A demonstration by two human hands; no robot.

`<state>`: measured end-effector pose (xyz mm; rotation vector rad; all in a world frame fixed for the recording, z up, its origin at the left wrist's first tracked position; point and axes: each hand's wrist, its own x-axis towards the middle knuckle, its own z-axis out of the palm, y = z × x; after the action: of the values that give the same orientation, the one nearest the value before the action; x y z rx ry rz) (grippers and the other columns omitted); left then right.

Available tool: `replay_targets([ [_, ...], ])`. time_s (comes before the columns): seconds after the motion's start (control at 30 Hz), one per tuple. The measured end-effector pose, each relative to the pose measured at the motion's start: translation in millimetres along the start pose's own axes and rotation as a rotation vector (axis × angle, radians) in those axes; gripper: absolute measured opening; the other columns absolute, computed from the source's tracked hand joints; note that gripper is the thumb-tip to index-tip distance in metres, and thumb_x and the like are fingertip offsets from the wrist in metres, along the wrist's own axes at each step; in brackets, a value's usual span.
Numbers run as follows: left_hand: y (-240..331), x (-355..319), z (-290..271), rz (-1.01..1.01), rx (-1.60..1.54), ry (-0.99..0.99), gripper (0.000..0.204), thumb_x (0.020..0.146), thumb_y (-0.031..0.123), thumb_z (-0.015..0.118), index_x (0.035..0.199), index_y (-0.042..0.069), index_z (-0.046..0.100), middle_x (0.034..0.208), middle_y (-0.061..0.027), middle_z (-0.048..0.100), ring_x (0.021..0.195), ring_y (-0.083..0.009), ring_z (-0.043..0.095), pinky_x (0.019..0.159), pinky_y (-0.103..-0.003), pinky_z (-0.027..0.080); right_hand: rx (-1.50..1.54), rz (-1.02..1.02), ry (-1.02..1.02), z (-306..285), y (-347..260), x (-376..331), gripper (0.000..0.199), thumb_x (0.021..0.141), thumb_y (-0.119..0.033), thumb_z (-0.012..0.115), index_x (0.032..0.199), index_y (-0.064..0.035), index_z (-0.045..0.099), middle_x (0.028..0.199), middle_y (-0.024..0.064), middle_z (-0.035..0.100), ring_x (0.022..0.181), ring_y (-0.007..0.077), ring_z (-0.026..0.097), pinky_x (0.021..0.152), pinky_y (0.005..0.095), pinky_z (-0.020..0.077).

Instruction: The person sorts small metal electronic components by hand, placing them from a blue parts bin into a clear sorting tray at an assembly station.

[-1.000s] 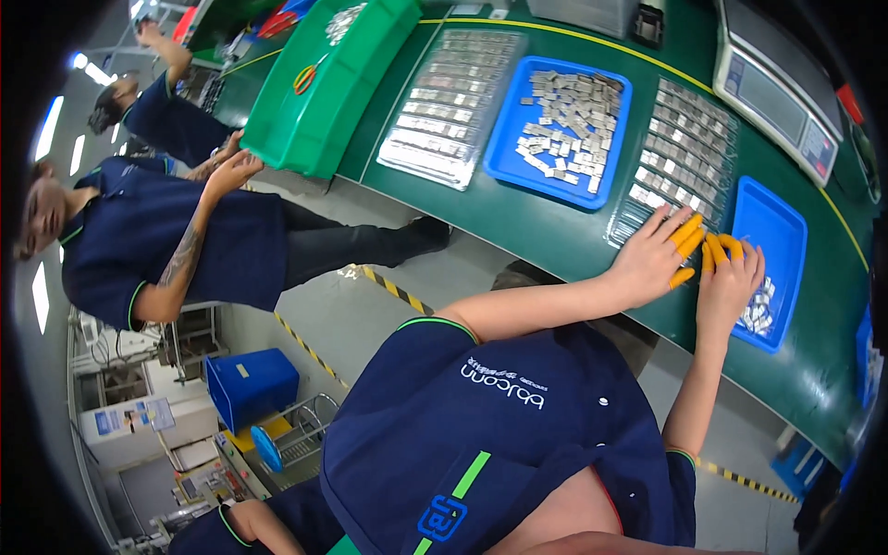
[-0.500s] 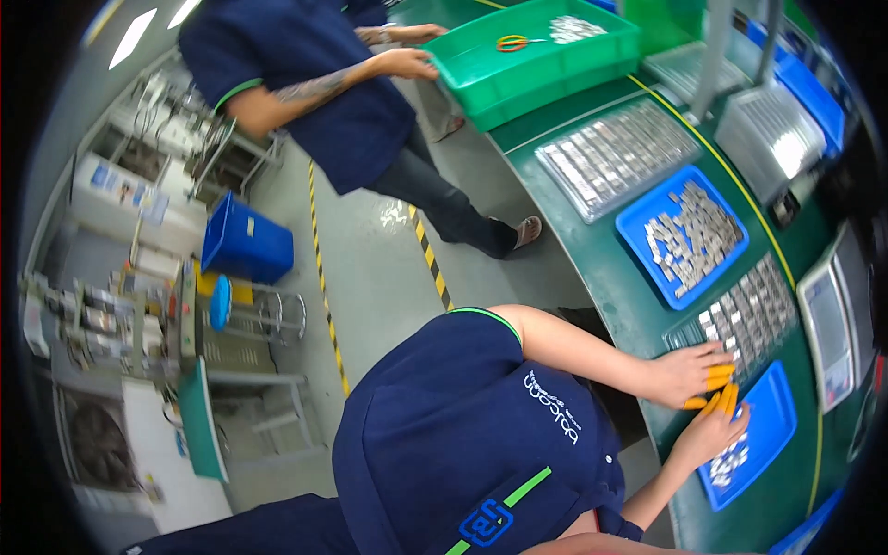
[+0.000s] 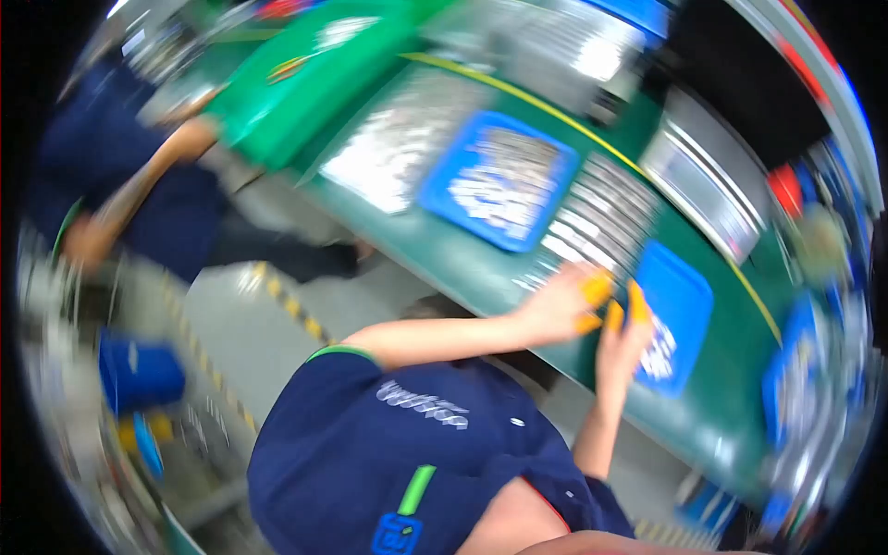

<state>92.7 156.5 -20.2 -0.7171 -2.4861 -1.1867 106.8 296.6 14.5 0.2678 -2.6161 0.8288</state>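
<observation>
My left hand (image 3: pixel 566 301) reaches in over the near end of a clear tray (image 3: pixel 606 208) filled with rows of small silvery pieces. Close to its fingertips is my right hand (image 3: pixel 623 338), at the left side of a shallow blue tray (image 3: pixel 680 291). Yellow covers sit on several fingertips of both hands. Motion smears the fingers, and whether a small piece is between them does not show. Small white and silvery pieces (image 3: pixel 659 351) lie in the near part of that blue tray, partly behind my right hand.
Farther left are a blue tray of silvery pieces (image 3: pixel 504 180) and another filled clear tray (image 3: pixel 398 139). A person (image 3: pixel 139 185) holds a green bin (image 3: pixel 305 88) with orange-handled scissors (image 3: pixel 285 69) inside. A grey device (image 3: pixel 708 180) stands at the back right, near stacked clear trays (image 3: pixel 564 42).
My view has swung right, so the bench and trays shift left in the picture, with blur. Both hands stay close together between the clear tray and the blue tray. The other person still holds the bin.
</observation>
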Motion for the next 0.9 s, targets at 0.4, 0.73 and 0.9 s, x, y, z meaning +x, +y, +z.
replay_targets([
  [0.4, 9, 10, -8, 0.132, 0.312, -0.173, 0.046, 0.081, 0.022, 0.057, 0.121, -0.001, 0.047, 0.129, -0.0174, 0.041, 0.129, -0.0284, 0.028, 0.105, -0.048, 0.019, -0.232, 0.398, 0.052, -62, 52, -6, 0.042, 0.068, -0.018, 0.071, 0.106, -0.0032, 0.06, 0.113, 0.0142, 0.056, 0.103, 0.0312, 0.05, 0.09, 0.038, 0.0403],
  [0.73, -37, -7, -95, -0.154, 0.358, 0.258, 0.034, 0.077, 0.009, 0.062, 0.11, 0.006, 0.056, 0.118, -0.0124, 0.05, 0.115, -0.0315, 0.04, 0.097, -0.043, 0.03, -0.162, 0.505, -0.031, -34, 67, 9, 0.023, 0.067, -0.012, 0.071, 0.09, -0.0072, 0.068, 0.084, 0.0119, 0.06, 0.074, 0.0245, 0.058, 0.066, 0.032, 0.0466],
  [0.9, -77, -16, -139, -0.388, 0.469, 0.261, 0.024, 0.068, 0.015, 0.071, 0.091, 0.009, 0.067, 0.096, -0.0084, 0.058, 0.096, -0.0272, 0.048, 0.085, -0.038, 0.036, -0.12, 0.514, 0.007, -33, 64, 10, 0.018, 0.069, -0.007, 0.069, 0.088, -0.0065, 0.068, 0.076, 0.01, 0.061, 0.063, 0.0198, 0.058, 0.06, 0.0286, 0.046],
])
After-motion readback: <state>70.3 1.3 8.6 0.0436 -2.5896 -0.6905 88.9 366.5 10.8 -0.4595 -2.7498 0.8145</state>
